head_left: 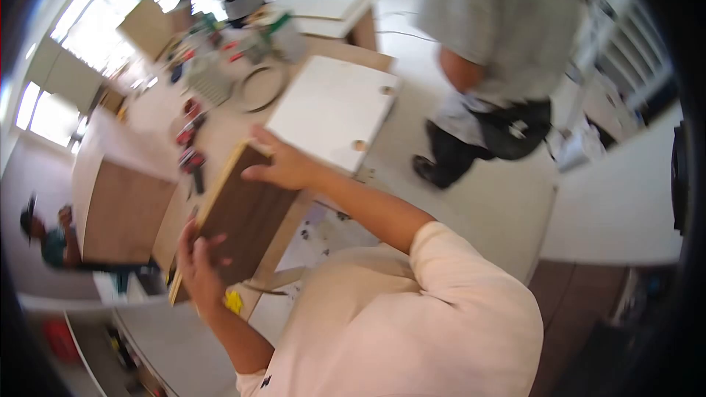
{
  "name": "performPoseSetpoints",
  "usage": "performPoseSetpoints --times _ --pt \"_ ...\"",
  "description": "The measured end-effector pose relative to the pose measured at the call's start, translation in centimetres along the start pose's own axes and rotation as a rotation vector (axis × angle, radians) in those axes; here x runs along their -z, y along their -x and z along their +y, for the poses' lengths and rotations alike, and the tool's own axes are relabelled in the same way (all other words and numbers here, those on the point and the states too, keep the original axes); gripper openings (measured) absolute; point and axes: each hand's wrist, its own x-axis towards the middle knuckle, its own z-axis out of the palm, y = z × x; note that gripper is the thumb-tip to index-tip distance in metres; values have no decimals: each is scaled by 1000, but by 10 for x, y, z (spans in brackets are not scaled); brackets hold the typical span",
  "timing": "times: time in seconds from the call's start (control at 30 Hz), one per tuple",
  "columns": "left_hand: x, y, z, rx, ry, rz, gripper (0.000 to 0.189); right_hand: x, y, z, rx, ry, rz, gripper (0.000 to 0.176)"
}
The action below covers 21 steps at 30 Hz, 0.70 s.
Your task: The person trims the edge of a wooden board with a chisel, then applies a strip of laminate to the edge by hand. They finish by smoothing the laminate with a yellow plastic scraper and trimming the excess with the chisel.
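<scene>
A dark brown wooden panel [257, 224] with a pale edge is tilted over the workbench. Its upper end is between the thumb and fingers of my right hand [287, 165]. At the lower end, my left hand [198, 261] grips the pale edge, with somewhat blurred fingers over the brown face. Beyond my right hand, a white board [334, 114] with two round holes lies on the bench. A red and black power tool [193, 162] rests left of the panel, with another [193, 112] farther back.
A person in a grey shirt [507, 22] stands at upper right. Another person [51, 242] is at far left, near a brown box-like wooden piece [129, 209]. A black ring [263, 88], a grey case [208, 79] and containers crowd the bench's back. White panels [323, 4] are stacked beyond.
</scene>
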Motion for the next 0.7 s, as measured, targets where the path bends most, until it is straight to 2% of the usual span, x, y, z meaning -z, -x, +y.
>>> performPoseSetpoints --times 0.03,0.1,0.2,0.3,0.4,0.5,0.7 --pt "3 -2 -3 -2 53 -8 40 -8 -4 1 -19 -191 -1 88" --pt "11 -3 -5 -34 112 -39 40 0 -9 -21 -159 -78 -120 76" --pt "21 8 3 -74 126 -63 40 -5 -13 -11 -188 -249 -100 63" --pt "50 16 28 -57 -36 -128 38 -8 -18 7 -127 -378 -118 54" --pt "59 8 54 -260 -379 -171 35 -4 -20 3 -90 -518 -119 50" --pt "49 -13 71 -378 -590 -248 35 0 -26 4 -96 -604 -128 47" --pt "28 -43 75 -300 -654 -354 35 4 -32 14 -139 -718 -158 42"
